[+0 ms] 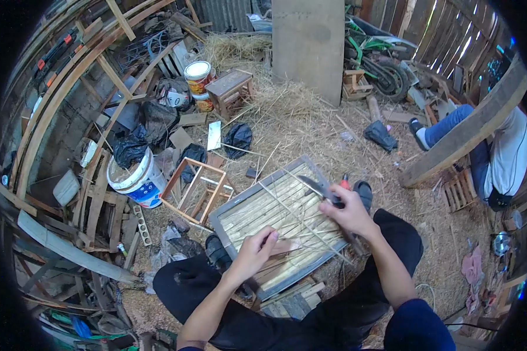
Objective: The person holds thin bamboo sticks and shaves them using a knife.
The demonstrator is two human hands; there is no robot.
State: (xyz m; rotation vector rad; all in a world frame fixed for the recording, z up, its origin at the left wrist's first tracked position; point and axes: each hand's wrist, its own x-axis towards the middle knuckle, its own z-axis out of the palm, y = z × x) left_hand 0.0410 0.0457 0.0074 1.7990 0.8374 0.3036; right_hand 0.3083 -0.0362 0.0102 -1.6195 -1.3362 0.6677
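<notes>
My right hand [352,215] is closed round the black handle of a knife [313,185]. Its blade points up and to the left, above a framed panel [221,225] of pale slats, bamboo by the look of them, with a grey border. Over the panel's lower left part is my left hand [255,253], its fingers curled and the thumb pressed on them. What sits in that grip, if anything, I cannot make out. Right beside it shows a flat brown piece [284,247]. Thin sticks [290,207] lie across the slats, some reaching past the border.
An open wooden frame [196,190] and a white-and-blue bucket [139,181] stand to the left. Farther back are a small wooden stool [229,85], stacked paint pails [198,75] and a motorbike [386,76]. At right, another person [503,158] sits behind a slanted beam [468,126]. Straw covers the floor.
</notes>
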